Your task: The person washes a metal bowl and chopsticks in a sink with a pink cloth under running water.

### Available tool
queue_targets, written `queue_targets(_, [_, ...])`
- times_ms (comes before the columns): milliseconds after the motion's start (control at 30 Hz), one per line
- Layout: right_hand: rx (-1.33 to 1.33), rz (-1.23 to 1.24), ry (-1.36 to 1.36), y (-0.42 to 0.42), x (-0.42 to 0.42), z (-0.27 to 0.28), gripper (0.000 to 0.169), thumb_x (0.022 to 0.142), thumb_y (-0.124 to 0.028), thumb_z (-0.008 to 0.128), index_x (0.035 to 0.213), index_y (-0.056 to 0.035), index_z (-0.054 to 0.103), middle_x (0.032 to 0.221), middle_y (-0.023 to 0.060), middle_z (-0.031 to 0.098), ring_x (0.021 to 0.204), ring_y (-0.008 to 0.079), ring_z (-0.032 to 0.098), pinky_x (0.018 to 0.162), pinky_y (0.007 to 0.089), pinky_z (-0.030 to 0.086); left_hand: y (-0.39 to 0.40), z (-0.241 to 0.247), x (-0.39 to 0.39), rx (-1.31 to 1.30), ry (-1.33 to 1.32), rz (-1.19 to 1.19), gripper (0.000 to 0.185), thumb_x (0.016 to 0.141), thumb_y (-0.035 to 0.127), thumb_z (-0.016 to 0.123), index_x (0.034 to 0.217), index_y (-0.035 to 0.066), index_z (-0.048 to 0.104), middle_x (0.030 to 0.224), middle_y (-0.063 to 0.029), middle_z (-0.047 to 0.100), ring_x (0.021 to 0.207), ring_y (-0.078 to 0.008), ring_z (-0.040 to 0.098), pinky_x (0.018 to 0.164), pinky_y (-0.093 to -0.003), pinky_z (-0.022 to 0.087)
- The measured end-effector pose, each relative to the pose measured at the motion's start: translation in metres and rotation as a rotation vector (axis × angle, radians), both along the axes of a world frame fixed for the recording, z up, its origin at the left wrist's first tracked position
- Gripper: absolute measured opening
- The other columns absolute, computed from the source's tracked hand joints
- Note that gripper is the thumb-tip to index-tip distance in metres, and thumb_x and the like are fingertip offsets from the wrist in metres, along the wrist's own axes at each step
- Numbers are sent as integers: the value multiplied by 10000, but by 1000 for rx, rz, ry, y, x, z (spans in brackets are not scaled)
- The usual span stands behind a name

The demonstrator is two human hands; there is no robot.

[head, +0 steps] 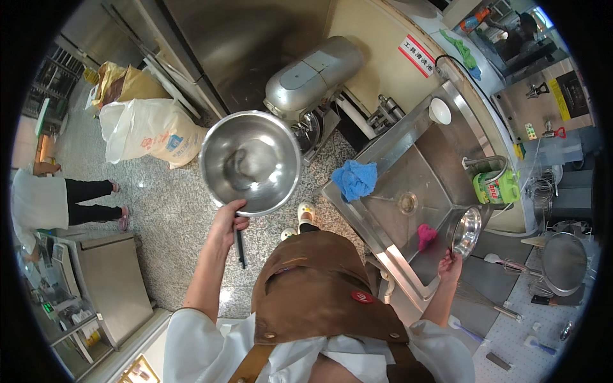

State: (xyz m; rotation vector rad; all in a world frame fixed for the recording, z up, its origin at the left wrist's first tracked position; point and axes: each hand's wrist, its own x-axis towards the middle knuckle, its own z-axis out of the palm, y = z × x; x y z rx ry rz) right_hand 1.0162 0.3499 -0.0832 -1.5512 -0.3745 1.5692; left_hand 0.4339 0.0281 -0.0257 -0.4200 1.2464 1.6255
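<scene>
My left hand (pixel 229 225) grips the near rim of a large stainless steel mixing bowl (pixel 251 163), thumb over the edge. The bowl hangs above the floor, its inside facing up, with only reflections showing in it. A slim black handle or stick (pixel 240 249) sticks out below the same hand; its other end is hidden. On the other side, my right hand (pixel 450 265) holds a smaller shiny steel bowl (pixel 466 233) by its edge, tilted over the steel sink (pixel 407 165). A pink cloth (pixel 425 236) lies in the sink beside it. A blue cloth (pixel 354 180) drapes over the sink's left rim.
A stand mixer (pixel 313 76) stands beyond the large bowl. White cup (pixel 440 111), faucet (pixel 493 165) and green detergent jug (pixel 495 186) line the sink's far side. Whisks and a sieve (pixel 565 263) hang at right. Sacks (pixel 153 129) sit on the floor; another person (pixel 43 198) stands left.
</scene>
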Motion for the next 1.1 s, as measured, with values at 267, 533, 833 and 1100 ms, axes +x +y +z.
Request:
queue_targets(267, [70,32,-100,37,-109,-17,152,830,-194,504,857,-55,560,749,69,633,560,124,552,509,219,465,8,54,-45,-154,14,57,149,834,78,511,714,61,423,532,16,370,359,-45,265,316,-192,229])
queue_targets(533, [163,124,-212,64,-167,-36,168,838,-200,519,768,-47,536,600,53,541,487,141,534,433,245,438,70,71,-96,-213,-34,-75,169,837,104,532,721,69,413,478,24,335,342,-64,292,303,-201,224])
queue_targets(833, [351,-76,-373,36,-286,29,177,818,-210,512,780,-40,545,572,48,535,452,125,519,404,236,411,143,49,-212,28,-43,-433,105,842,89,491,773,40,428,561,-3,371,389,-64,277,347,-208,228])
queue_targets(1100, [264,-100,-462,-8,-350,77,201,820,-221,508,775,-31,554,523,51,521,426,136,524,399,246,420,189,50,-289,28,-68,-626,69,833,52,491,815,-9,463,638,-38,411,404,-68,286,359,-210,221])
